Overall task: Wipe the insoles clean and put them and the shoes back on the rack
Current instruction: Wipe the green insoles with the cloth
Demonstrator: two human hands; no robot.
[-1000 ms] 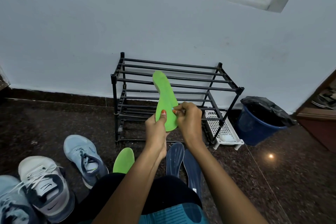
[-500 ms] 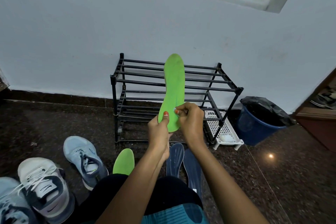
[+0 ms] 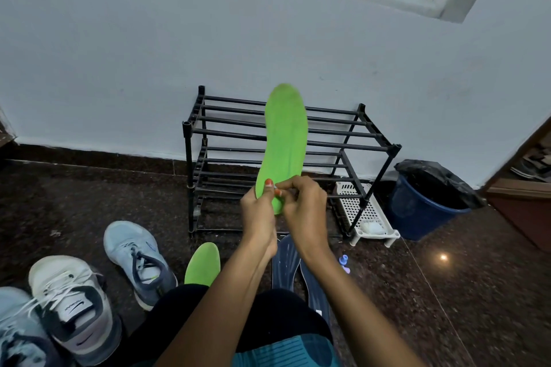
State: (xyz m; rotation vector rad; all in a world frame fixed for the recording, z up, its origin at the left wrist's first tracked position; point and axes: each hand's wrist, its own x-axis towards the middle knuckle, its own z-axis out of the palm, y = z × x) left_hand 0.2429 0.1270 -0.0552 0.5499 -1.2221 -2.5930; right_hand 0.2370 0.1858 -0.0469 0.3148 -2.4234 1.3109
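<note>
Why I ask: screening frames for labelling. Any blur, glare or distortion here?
Head view: the left hand and right hand are motion-blurred; the held insole is sharper; a glare spot shines on the floor; the wide lens tilts the window frame; light is dim.

Green insole [image 3: 285, 140] upright, left hand [image 3: 258, 216] and right hand [image 3: 305, 208] gripping its lower end, black rack [image 3: 395, 148] behind

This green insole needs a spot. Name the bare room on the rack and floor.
The rack's top bars hold nothing either side of the held green insole. Bare floor lies between rack and the pale blue shoe, and right of the dark insoles toward the bin. Crowded: shoes at left, insoles before the knees.
</note>
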